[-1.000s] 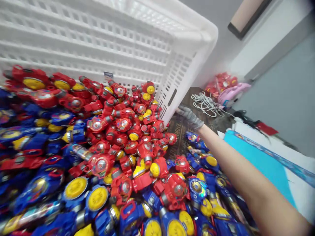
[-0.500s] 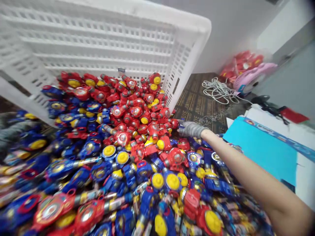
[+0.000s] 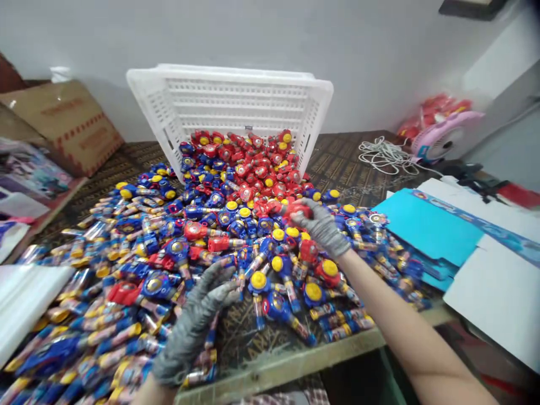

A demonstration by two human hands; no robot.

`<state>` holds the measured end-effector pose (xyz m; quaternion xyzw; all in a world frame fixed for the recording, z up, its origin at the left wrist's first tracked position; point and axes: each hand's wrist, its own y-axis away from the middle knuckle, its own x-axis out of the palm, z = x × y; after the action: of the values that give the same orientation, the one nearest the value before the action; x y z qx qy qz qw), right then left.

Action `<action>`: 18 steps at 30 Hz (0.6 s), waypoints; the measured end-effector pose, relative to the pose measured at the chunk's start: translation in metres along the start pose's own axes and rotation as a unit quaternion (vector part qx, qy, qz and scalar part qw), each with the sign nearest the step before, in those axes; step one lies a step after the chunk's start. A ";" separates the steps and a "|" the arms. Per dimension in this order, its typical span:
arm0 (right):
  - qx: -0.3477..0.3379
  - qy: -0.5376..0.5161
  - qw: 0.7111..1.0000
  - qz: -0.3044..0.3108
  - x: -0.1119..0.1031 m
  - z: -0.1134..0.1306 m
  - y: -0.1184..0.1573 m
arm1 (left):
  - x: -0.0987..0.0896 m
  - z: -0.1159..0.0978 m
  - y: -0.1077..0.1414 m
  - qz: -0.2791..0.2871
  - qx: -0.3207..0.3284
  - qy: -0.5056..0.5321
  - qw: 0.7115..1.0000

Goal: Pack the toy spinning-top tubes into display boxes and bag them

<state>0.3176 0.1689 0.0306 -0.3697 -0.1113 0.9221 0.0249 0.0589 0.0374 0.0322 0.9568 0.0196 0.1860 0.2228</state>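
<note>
My right hand [image 3: 323,228], in a grey glove, is closed round a red plastic toy [image 3: 297,209] at the near edge of the red heap. My left hand [image 3: 198,315], also gloved in grey, hovers over the near middle of the pile with fingers apart and nothing in them. Blue toys with yellow discs [image 3: 276,304], several with printed tubes attached, lie around both hands. Loose printed tubes [image 3: 113,332] spread to the left. Behind, a white plastic crate [image 3: 236,107] is tipped on its side, red and blue toys spilling from its mouth.
At the right lie turquoise sheets [image 3: 430,225] and white card [image 3: 498,298]. A white cable coil [image 3: 386,156] and pink fan [image 3: 449,135] stand farther back. A cardboard box [image 3: 84,129] is at the left. The table's front edge [image 3: 287,365] runs close below the hands.
The view has drawn back from the crate. My right hand has come away from the crate's mouth and now holds a red toy. My left hand, blurred at the left edge before, is now near the middle.
</note>
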 end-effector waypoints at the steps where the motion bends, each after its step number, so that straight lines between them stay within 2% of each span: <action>1: -0.024 -0.071 0.997 0.024 0.008 0.021 0.026 | 0.008 0.017 0.005 0.026 -0.001 0.070 0.997; 3: -0.087 -0.122 0.985 0.081 0.025 0.054 0.079 | 0.014 0.042 0.014 0.067 -0.010 0.157 0.985; 4: -0.126 -0.112 0.978 0.120 0.030 0.063 0.102 | 0.013 0.051 0.019 0.079 -0.019 0.170 0.982; 5: -0.142 -0.085 0.978 0.126 0.032 0.066 0.121 | 0.008 0.057 0.024 0.084 -0.027 0.169 0.982; 7: -0.111 0.030 0.989 0.094 0.023 0.054 0.148 | -0.009 0.065 0.036 0.075 -0.044 0.150 0.985; 8: -0.073 0.113 0.988 0.081 0.014 0.042 0.156 | -0.018 0.068 0.042 0.064 -0.054 0.146 0.986; 9: -0.033 0.203 0.975 0.089 0.005 0.028 0.162 | -0.027 0.072 0.047 0.049 -0.064 0.146 0.986; 11: 0.026 0.344 0.926 0.154 -0.010 0.003 0.172 | -0.040 0.078 0.057 0.009 -0.076 0.151 0.986; 13: 0.051 0.401 0.893 0.197 -0.013 -0.012 0.182 | -0.043 0.083 0.064 -0.013 -0.081 0.145 0.986; 15: 0.054 0.410 0.891 0.188 -0.003 -0.018 0.192 | -0.038 0.086 0.068 -0.003 -0.060 0.119 0.991; 18: 0.063 0.433 0.886 0.152 0.016 -0.021 0.207 | -0.029 0.085 0.071 0.034 0.004 0.068 0.997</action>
<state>0.3281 -0.0272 -0.0414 -0.7422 0.0262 0.6680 -0.0470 0.0598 -0.0655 -0.0172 0.9429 0.0032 0.2583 0.2104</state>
